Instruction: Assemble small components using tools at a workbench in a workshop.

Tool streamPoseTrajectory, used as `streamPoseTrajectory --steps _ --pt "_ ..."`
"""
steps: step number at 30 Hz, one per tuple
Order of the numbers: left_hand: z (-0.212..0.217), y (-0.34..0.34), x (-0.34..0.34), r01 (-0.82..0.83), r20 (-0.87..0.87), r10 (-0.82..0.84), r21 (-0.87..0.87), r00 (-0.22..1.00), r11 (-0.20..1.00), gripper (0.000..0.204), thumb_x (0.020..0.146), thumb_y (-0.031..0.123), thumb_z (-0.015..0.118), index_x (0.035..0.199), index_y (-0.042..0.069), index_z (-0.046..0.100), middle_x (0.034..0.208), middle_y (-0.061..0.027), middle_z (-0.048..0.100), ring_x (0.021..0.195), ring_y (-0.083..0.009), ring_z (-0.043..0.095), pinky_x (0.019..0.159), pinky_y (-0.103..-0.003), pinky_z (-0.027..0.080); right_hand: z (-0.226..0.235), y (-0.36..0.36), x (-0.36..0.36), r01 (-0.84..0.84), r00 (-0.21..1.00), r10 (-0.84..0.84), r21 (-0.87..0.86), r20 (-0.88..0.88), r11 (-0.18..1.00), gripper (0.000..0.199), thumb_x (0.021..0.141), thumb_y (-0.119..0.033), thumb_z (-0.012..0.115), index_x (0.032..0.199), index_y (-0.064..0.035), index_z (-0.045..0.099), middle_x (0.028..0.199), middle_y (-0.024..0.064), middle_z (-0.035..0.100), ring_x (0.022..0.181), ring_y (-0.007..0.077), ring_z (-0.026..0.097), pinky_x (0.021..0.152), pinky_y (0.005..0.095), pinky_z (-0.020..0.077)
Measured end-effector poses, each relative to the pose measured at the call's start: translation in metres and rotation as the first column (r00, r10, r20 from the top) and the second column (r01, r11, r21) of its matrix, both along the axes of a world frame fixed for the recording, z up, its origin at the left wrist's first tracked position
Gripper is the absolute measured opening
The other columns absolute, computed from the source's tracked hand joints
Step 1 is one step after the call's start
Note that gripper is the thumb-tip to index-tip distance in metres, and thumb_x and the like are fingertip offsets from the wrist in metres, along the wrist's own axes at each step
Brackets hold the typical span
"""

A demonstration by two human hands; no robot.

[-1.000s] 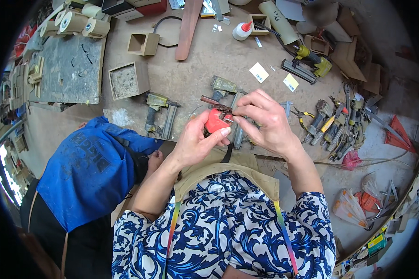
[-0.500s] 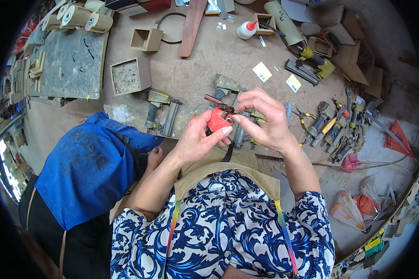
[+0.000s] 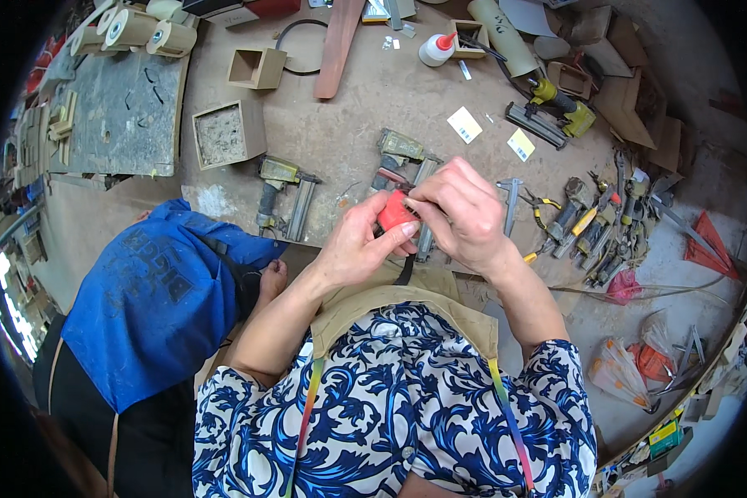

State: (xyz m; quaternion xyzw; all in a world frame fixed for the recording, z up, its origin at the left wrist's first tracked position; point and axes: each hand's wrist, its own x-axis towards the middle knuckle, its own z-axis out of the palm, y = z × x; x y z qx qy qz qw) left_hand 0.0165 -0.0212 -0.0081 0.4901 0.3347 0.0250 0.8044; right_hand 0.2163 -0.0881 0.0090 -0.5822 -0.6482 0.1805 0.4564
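Note:
My left hand (image 3: 353, 242) is wrapped round a small red rounded object (image 3: 393, 213) with dark parts, just above the bench's near edge. What kind of thing it is does not show clearly. The bent fingers of my right hand (image 3: 466, 217) pinch together at its right side, over a dark part; what lies between the fingertips is hidden. Just beyond my hands lies a nail gun (image 3: 400, 148), partly covered by them. Another nail gun (image 3: 281, 195) rests to the left.
A metal caliper (image 3: 512, 203), pliers (image 3: 542, 212) and a heap of hand tools (image 3: 593, 232) lie to the right. Farther back are wooden boxes (image 3: 257, 68), a glue bottle (image 3: 436, 50) and yellow cards (image 3: 465, 124). A person in a blue apron (image 3: 170, 299) sits at left.
My right hand has moved slightly left and closed in on the red object, its fingers now covering the dark part. My left hand keeps its hold.

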Motion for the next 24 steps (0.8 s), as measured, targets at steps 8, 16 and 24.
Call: streamPoseTrajectory --steps 8,16,24 --pt "0.004 0.017 -0.009 -0.006 0.141 0.068 -0.4 0.988 0.916 0.033 0.107 0.011 0.064 0.135 -0.003 0.053 0.108 -0.0125 0.074 0.093 -0.0222 0.077 0.083 -0.035 0.064 0.016 0.018 0.02 -0.084 0.889 -0.126 -0.427 -0.44 0.9 0.014 0.099 -0.007 0.071 0.11 0.0019 0.075 0.092 0.0042 0.074 0.082 0.0147 0.067 0.072 0.0307 0.0551" --pt "0.002 0.015 -0.007 -0.065 0.115 0.089 -0.197 0.989 0.978 0.043 0.098 0.006 0.076 0.134 -0.003 0.055 0.112 -0.0127 0.073 0.097 -0.0234 0.077 0.084 -0.037 0.065 0.011 -0.007 0.019 -0.341 0.685 -0.297 -0.653 -0.666 0.677 0.026 0.101 -0.017 0.072 0.117 0.0035 0.074 0.101 0.0063 0.077 0.083 0.0088 0.067 0.073 0.0301 0.0557" --pt "-0.017 0.005 -0.009 -0.125 -0.014 0.124 -0.077 0.992 0.989 0.04 0.088 0.012 0.087 0.117 -0.002 0.063 0.103 -0.0044 0.074 0.091 -0.0117 0.072 0.078 -0.03 0.06 0.027 -0.011 -0.005 0.021 0.966 -0.116 -0.375 -0.231 0.927 0.02 0.089 -0.008 0.081 0.106 0.0009 0.077 0.1 0.013 0.075 0.084 0.0203 0.071 0.075 0.0323 0.0575"
